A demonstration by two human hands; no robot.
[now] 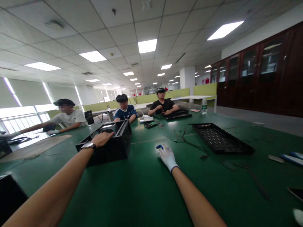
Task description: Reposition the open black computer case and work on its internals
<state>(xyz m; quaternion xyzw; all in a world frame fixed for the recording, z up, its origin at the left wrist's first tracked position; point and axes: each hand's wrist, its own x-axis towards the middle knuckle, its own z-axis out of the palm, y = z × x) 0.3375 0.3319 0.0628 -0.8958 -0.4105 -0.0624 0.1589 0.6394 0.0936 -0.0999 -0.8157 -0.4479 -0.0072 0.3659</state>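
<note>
The left hand (104, 138) lies flat on top of a black box (113, 145). Its fingers are stretched out and close together, just resting on the box, not grabbing it. A watch (88, 145) is on that wrist. The box stands on the green table (132, 189), to the left of the middle. The right hand (167, 156) wears a white glove. Its fingers are curled tight around a blue tool (159, 147), and only the blue end sticks out past the hand. This hand is down on the table, just right of the box but not touching it. Some thin wires (187, 141) lie on the table a bit past the right hand. A flat black tray (221, 138) with little holes lies farther right. Three other people sit at the far side of the table. A person in a white shirt (68, 118) is on the left, with both arms laid on the table. A water bottle (204, 106) stands far back.
</note>
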